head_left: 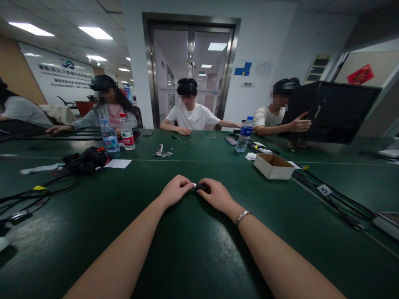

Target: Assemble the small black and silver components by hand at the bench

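Both of my hands meet over the middle of the green table (182, 237). Between them is a small dark object (202, 187) with a shiny metallic end. My left hand (177, 190) pinches the metallic end with thumb and fingertips. The dark body is in the closed fingers of my right hand (217, 194), which has a silver band at the wrist. Fingers cover part of the object, so its exact kind cannot be made out.
An open cardboard box (274, 167) stands right of my hands, near a water bottle (244, 134) and black cables (342, 202). Tangled black gear (86, 160) and two bottles stand left. Across the table sit several people; one holds a large black panel (333, 113).
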A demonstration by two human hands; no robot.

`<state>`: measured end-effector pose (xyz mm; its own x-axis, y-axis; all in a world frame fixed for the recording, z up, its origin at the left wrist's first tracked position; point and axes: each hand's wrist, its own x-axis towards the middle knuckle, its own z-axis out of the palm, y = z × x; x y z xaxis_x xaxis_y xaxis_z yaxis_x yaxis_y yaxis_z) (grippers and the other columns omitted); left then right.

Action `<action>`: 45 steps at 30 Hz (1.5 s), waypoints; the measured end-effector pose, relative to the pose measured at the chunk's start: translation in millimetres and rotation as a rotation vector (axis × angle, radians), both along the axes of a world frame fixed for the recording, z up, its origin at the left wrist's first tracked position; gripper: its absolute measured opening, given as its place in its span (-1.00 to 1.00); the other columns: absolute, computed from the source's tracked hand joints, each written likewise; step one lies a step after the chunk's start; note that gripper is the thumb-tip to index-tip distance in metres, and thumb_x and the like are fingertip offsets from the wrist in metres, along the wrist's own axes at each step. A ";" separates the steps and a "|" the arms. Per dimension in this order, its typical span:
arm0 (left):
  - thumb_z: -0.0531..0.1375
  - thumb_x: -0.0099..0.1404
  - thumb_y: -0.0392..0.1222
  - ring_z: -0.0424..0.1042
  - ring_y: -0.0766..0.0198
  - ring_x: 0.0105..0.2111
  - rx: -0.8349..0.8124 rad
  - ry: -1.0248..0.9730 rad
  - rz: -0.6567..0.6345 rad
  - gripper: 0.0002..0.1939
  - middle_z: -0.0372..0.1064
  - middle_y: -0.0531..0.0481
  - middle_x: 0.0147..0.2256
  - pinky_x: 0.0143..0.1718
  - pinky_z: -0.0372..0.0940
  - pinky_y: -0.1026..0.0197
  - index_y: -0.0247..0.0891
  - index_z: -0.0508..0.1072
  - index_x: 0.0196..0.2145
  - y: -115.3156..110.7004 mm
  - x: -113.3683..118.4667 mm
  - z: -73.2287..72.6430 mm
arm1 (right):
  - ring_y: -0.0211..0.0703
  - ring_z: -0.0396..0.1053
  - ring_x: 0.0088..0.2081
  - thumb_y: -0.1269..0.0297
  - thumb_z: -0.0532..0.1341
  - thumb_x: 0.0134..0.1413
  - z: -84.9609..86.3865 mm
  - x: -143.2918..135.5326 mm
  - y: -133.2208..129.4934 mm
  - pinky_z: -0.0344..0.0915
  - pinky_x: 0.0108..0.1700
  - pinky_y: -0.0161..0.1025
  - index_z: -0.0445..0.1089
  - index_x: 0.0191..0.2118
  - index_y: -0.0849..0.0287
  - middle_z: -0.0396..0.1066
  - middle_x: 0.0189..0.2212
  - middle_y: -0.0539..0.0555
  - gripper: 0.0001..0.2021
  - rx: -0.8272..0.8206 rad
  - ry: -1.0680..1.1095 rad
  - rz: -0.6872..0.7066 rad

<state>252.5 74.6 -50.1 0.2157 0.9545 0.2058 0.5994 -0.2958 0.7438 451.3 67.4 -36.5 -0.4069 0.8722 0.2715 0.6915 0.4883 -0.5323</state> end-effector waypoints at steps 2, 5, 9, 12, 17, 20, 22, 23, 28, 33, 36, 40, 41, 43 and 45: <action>0.14 0.20 0.06 0.39 0.19 -0.17 -0.018 -0.034 -0.013 -0.68 0.34 -0.07 -0.13 -0.07 0.28 0.16 -0.20 0.50 -0.26 -0.4 -0.7 -0.2 | -0.22 0.34 -0.31 0.22 0.19 0.06 -0.7 0.2 0.7 0.19 -0.32 -0.30 0.40 -0.17 0.11 0.44 -0.26 0.05 -0.79 -0.002 -0.001 0.000; 0.18 0.18 -0.04 0.41 0.20 -0.15 -0.037 -0.100 -0.052 -0.76 0.34 -0.06 -0.11 -0.10 0.29 0.17 -0.18 0.48 -0.23 -0.1 -1.9 -1.0 | -0.22 0.33 -0.33 0.22 0.19 0.06 -2.4 0.2 1.9 0.18 -0.33 -0.31 0.40 -0.17 0.11 0.44 -0.27 0.05 -0.79 0.003 -0.002 0.003; 0.21 0.14 -0.19 0.41 0.22 -0.17 -0.054 -0.165 -0.107 -0.79 0.39 -0.03 -0.15 -0.10 0.29 0.16 -0.18 0.44 -0.22 1.3 -2.4 -1.8 | -0.24 0.33 -0.34 0.23 0.19 0.05 -4.2 -0.5 2.9 0.16 -0.35 -0.32 0.40 -0.18 0.11 0.44 -0.29 0.04 -0.81 0.015 -0.007 0.006; 0.24 0.12 -0.15 0.40 0.21 -0.18 -0.079 -0.197 -0.099 -0.71 0.41 -0.06 -0.16 -0.11 0.30 0.15 -0.21 0.41 -0.17 2.0 -2.2 -2.1 | -0.24 0.33 -0.35 0.23 0.19 0.05 -5.6 -0.7 3.7 0.16 -0.35 -0.31 0.40 -0.19 0.11 0.44 -0.30 0.03 -0.81 0.021 -0.002 0.002; 0.14 0.19 0.10 0.39 0.18 -0.17 -0.027 -0.096 0.005 -0.64 0.36 -0.07 -0.16 -0.08 0.27 0.13 -0.20 0.48 -0.21 1.8 -1.2 -2.9 | -0.23 0.34 -0.33 0.23 0.19 0.05 -5.3 -0.4 3.3 0.18 -0.34 -0.31 0.41 -0.17 0.12 0.44 -0.27 0.05 -0.79 0.018 0.007 0.009; 0.08 0.23 0.15 0.37 0.17 -0.18 0.009 0.006 0.044 -0.60 0.32 -0.07 -0.16 -0.07 0.25 0.14 -0.20 0.52 -0.31 1.5 -0.7 -2.5 | -0.23 0.34 -0.33 0.24 0.19 0.06 -2.9 -0.5 1.4 0.18 -0.33 -0.31 0.41 -0.16 0.12 0.44 -0.26 0.05 -0.79 0.010 0.005 0.008; 0.06 0.24 0.14 0.37 0.18 -0.18 0.004 0.030 0.045 -0.60 0.31 -0.07 -0.15 -0.06 0.24 0.15 -0.21 0.52 -0.33 1.6 -0.7 -2.0 | -0.23 0.33 -0.33 0.24 0.19 0.05 -1.7 -0.5 0.6 0.18 -0.33 -0.30 0.41 -0.17 0.12 0.44 -0.27 0.05 -0.80 0.010 0.000 0.002; 0.06 0.24 0.13 0.36 0.19 -0.18 0.004 0.035 0.041 -0.60 0.31 -0.06 -0.15 -0.07 0.25 0.15 -0.21 0.52 -0.34 1.9 -0.9 -1.9 | -0.23 0.33 -0.33 0.24 0.19 0.05 -1.5 -0.4 0.5 0.18 -0.33 -0.30 0.41 -0.17 0.11 0.44 -0.27 0.04 -0.80 0.011 -0.001 0.000; 0.11 0.23 0.07 0.37 0.22 -0.19 0.022 -0.005 -0.010 -0.68 0.31 -0.05 -0.15 -0.09 0.27 0.18 -0.19 0.51 -0.28 3.6 -3.0 -4.3 | -0.22 0.33 -0.32 0.21 0.19 0.06 -2.9 0.2 1.8 0.18 -0.33 -0.30 0.40 -0.17 0.11 0.44 -0.26 0.04 -0.79 0.018 -0.004 0.004; 0.16 0.21 -0.01 0.40 0.23 -0.19 -0.016 -0.080 -0.056 -0.75 0.33 -0.05 -0.12 -0.11 0.29 0.19 -0.18 0.48 -0.23 4.2 -4.8 -6.8 | -0.22 0.33 -0.33 0.21 0.19 0.06 -2.7 0.4 1.5 0.18 -0.34 -0.31 0.41 -0.18 0.11 0.43 -0.27 0.05 -0.80 0.016 -0.007 0.007; 0.17 0.20 -0.09 0.41 0.23 -0.20 -0.047 -0.123 -0.096 -0.78 0.38 -0.03 -0.15 -0.13 0.29 0.18 -0.19 0.44 -0.20 4.2 -4.6 -6.5 | -0.23 0.32 -0.34 0.20 0.19 0.06 -2.6 0.1 1.5 0.17 -0.35 -0.31 0.41 -0.19 0.12 0.43 -0.28 0.05 -0.80 0.010 -0.009 0.006; 0.18 0.19 -0.16 0.41 0.25 -0.23 -0.080 -0.163 -0.121 -0.79 0.42 -0.01 -0.23 -0.14 0.29 0.19 -0.21 0.42 -0.19 6.0 -3.7 -8.2 | -0.24 0.32 -0.34 0.22 0.19 0.05 -4.2 -0.4 2.6 0.18 -0.33 -0.31 0.41 -0.16 0.12 0.43 -0.28 0.05 -0.78 0.023 -0.001 0.005; 0.18 0.19 -0.16 0.41 0.25 -0.24 -0.081 -0.167 -0.120 -0.78 0.42 -0.01 -0.23 -0.14 0.28 0.19 -0.22 0.41 -0.19 6.6 -3.6 -9.1 | -0.23 0.32 -0.34 0.22 0.20 0.05 -4.5 -0.5 2.8 0.18 -0.33 -0.31 0.41 -0.16 0.12 0.43 -0.28 0.05 -0.78 0.023 -0.001 0.003; 0.17 0.20 -0.12 0.40 0.25 -0.23 -0.063 -0.145 -0.102 -0.78 0.42 -0.01 -0.22 -0.14 0.28 0.20 -0.21 0.42 -0.20 7.1 -3.3 -10.5 | -0.23 0.33 -0.33 0.22 0.20 0.05 -4.9 -0.5 2.8 0.18 -0.33 -0.31 0.41 -0.17 0.12 0.44 -0.27 0.05 -0.79 0.021 -0.003 0.000; 0.15 0.21 -0.05 0.39 0.23 -0.22 -0.024 -0.081 -0.056 -0.77 0.40 -0.02 -0.21 -0.14 0.27 0.20 -0.20 0.45 -0.24 6.4 -2.9 -10.1 | -0.22 0.33 -0.33 0.22 0.20 0.05 -4.7 -0.3 2.5 0.19 -0.33 -0.30 0.41 -0.16 0.11 0.44 -0.27 0.05 -0.78 0.018 -0.004 -0.002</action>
<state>249.7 81.0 -60.2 0.2521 0.9465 0.2016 0.5203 -0.3082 0.7964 451.0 69.9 -41.2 -0.4058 0.8681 0.2859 0.6949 0.4963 -0.5204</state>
